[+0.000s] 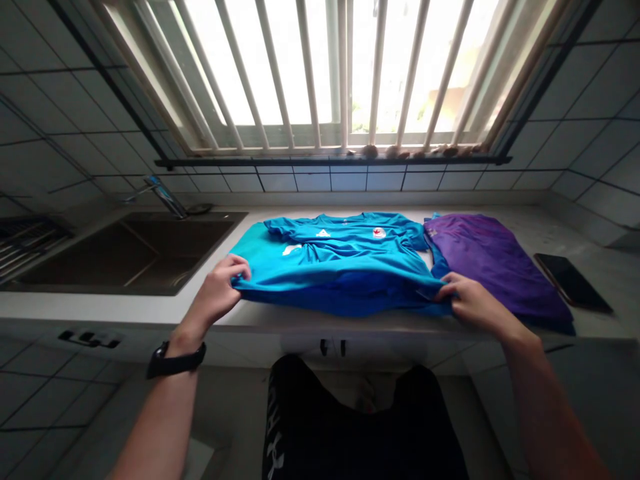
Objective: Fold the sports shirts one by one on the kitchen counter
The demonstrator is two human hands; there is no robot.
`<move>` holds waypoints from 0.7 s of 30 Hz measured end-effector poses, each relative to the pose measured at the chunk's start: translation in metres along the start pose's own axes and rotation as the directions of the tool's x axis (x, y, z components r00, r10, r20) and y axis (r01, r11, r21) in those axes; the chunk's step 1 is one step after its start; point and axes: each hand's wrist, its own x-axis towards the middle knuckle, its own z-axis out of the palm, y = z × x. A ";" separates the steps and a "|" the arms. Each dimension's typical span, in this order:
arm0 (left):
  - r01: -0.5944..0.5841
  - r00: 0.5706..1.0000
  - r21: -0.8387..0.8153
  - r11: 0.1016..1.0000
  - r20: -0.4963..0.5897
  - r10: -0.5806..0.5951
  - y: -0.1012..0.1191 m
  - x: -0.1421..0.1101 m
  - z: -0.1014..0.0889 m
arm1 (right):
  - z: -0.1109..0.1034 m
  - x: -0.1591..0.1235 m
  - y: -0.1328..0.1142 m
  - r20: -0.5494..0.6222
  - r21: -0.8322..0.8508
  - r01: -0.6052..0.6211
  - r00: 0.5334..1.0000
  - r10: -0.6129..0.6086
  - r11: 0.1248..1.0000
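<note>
A blue T-shirt [345, 250] lies on the counter in front of me, its collar toward the window and its hem toward my body. My left hand [223, 283] is closed on the hem's left corner. At the opposite corner my right hand [463, 297] pinches the same hem. Between the hands the hem is lifted a little, showing the darker blue inside. Lighter turquoise cloth shows at the shirt's left side; I cannot tell whether it is a separate garment. Just right of the shirt sits a folded purple garment [493, 267], close to my right hand.
A dark sink [115, 247] with a chrome faucet [167, 197] is set into the white counter [200, 303] at the left. A phone [573, 283] lies at the far right. Behind the counter rises a tiled wall with a barred window [345, 80]. Small round objects [370, 152] line its sill.
</note>
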 end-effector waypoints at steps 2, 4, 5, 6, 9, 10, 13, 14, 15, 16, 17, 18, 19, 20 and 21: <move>-0.055 0.939 -0.034 0.998 0.337 0.063 0.001 -0.003 -0.008 | -0.006 -0.007 0.003 0.172 0.052 0.086 0.981 -0.094 0.995; -0.060 0.823 -0.052 0.997 0.563 0.079 0.006 -0.005 -0.013 | -0.008 -0.010 -0.003 0.109 0.109 0.164 0.978 -0.176 0.980; -0.051 0.772 -0.050 0.997 0.632 0.071 0.010 -0.005 -0.013 | -0.006 -0.009 -0.008 0.027 0.131 0.198 0.979 -0.204 0.971; -0.043 0.736 -0.043 0.998 0.674 0.061 0.016 -0.005 -0.012 | -0.002 -0.007 -0.015 -0.049 0.143 0.229 0.973 -0.224 0.963; -0.073 0.733 -0.035 0.997 0.676 0.077 0.036 -0.004 0.004 | 0.023 0.006 -0.037 -0.087 0.106 0.305 0.951 -0.297 0.946; -0.105 0.757 -0.049 0.993 0.644 0.112 0.042 -0.004 0.012 | 0.034 0.010 -0.042 -0.044 0.078 0.322 0.947 -0.319 0.944; -0.229 0.764 -0.161 0.960 0.582 0.279 0.051 -0.006 0.037 | 0.059 0.013 -0.050 0.041 0.039 0.311 0.949 -0.312 0.950; -0.257 0.747 -0.207 0.944 0.576 0.330 0.050 -0.007 0.044 | 0.063 0.011 -0.051 0.034 0.054 0.292 0.955 -0.294 0.955; -0.273 0.729 -0.244 0.930 0.578 0.366 0.048 -0.009 0.049 | 0.063 0.008 -0.052 0.026 0.087 0.279 0.959 -0.282 0.956; -0.274 0.717 -0.267 0.924 0.584 0.381 0.045 -0.011 0.052 | 0.062 0.005 -0.052 0.042 0.139 0.277 0.958 -0.285 0.951; -0.263 0.713 -0.277 0.924 0.590 0.379 0.042 -0.013 0.053 | 0.058 0.002 -0.052 0.091 0.205 0.282 0.948 -0.305 0.937; -0.243 0.713 -0.280 0.929 0.597 0.367 0.040 -0.014 0.052 | 0.052 0.002 -0.051 0.160 0.280 0.280 0.929 -0.332 0.918; -0.218 0.711 -0.280 0.935 0.611 0.348 0.038 -0.014 0.050 | 0.046 0.005 -0.050 0.230 0.357 0.256 0.908 -0.350 0.898; -0.187 0.701 -0.279 0.942 0.634 0.327 0.038 -0.012 0.048 | 0.040 0.011 -0.047 0.279 0.422 0.204 0.898 -0.341 0.883; -0.150 0.687 -0.277 0.949 0.661 0.302 0.039 -0.010 0.046 | 0.034 0.021 -0.043 0.287 0.458 0.133 0.914 -0.288 0.879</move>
